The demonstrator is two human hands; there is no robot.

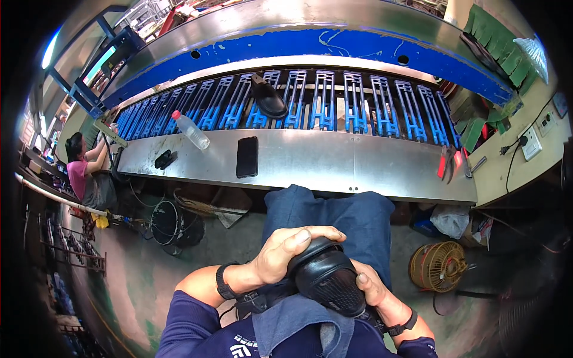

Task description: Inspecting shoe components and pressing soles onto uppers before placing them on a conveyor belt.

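Note:
A black shoe (329,275), with a perforated patch on its upper, is held over my lap. My left hand (286,253) wraps round its far left end, the fingers over the top. My right hand (372,285) grips its right side, with the thumb showing and the other fingers mostly hidden behind the shoe. Under the near end lies a grey-blue cloth (292,325) against my body. Ahead of me, a second black shoe (268,100) rests on the blue conveyor racks (324,104).
On the metal ledge (310,161) lie a dark phone (247,157), a clear bottle with a red cap (192,131), a small black object (164,159) and red-handled pliers (444,162). A wicker basket (439,267) stands right, a black bucket (170,224) left. Another person (83,170) works at far left.

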